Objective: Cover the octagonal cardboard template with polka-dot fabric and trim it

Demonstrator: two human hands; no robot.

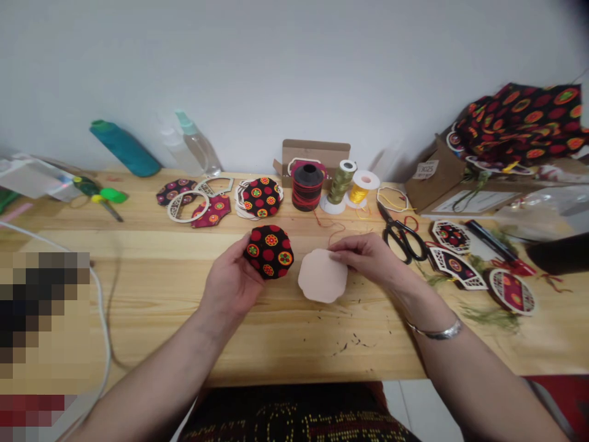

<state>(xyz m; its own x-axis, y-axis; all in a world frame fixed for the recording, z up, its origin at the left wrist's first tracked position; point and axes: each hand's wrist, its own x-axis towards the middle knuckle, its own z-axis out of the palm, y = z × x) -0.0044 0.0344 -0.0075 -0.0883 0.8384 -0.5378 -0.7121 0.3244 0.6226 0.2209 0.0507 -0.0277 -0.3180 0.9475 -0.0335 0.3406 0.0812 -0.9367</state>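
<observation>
In my left hand (237,270) is a black fabric piece (269,252) with red dots and bright flower medallions, its outline scalloped. The fingers curl behind it and hold it just above the table. My right hand (363,255) pinches the upper right edge of a pale scalloped backing piece (322,279) between thumb and fingers. The two pieces are side by side with a small gap, at similar height. Behind them lies a stack of similar scalloped pieces (262,197), the top one in the same black patterned cloth.
Thread spools, red-black (307,189), green (343,181) and yellow (359,190), stand at the back. Black scissors (402,239) lie right of my right hand. Decorated frames (460,270) and a cardboard box (437,172) with patterned cloth are further right. A white cable (103,319) runs at left.
</observation>
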